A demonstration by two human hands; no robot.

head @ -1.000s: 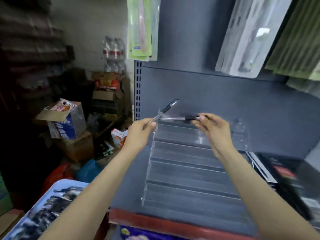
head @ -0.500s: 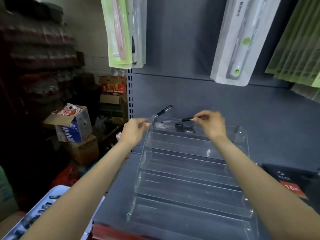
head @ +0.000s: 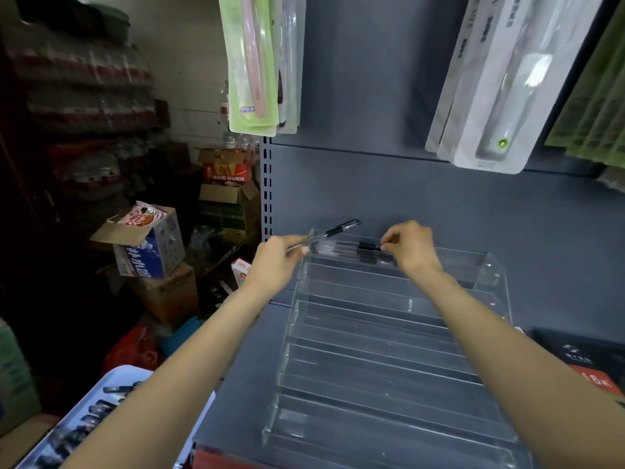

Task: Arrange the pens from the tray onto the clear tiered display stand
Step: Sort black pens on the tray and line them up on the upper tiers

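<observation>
A clear tiered display stand (head: 389,333) sits on the grey shelf in front of me. My left hand (head: 277,262) grips a black-capped clear pen (head: 334,230) that points up and to the right, just left of the stand's top tier. My right hand (head: 411,247) pinches the end of another pen (head: 358,247) that lies in the top tier, where a second pen (head: 351,257) lies beside it. At the lower left a white tray (head: 118,377) holds several dark pens (head: 101,406), partly hidden by my left forearm.
Packaged goods hang above on the grey back panel (head: 372,184): green packs (head: 253,62) and white packs (head: 500,82). Black boxes (head: 585,360) stand right of the stand. Cardboard boxes (head: 152,245) and red bags (head: 135,350) crowd the floor at left.
My right hand has lowered its pen into the top tier of the stand. My left hand has kept its pen raised beside the stand. My view has tilted up slightly.
</observation>
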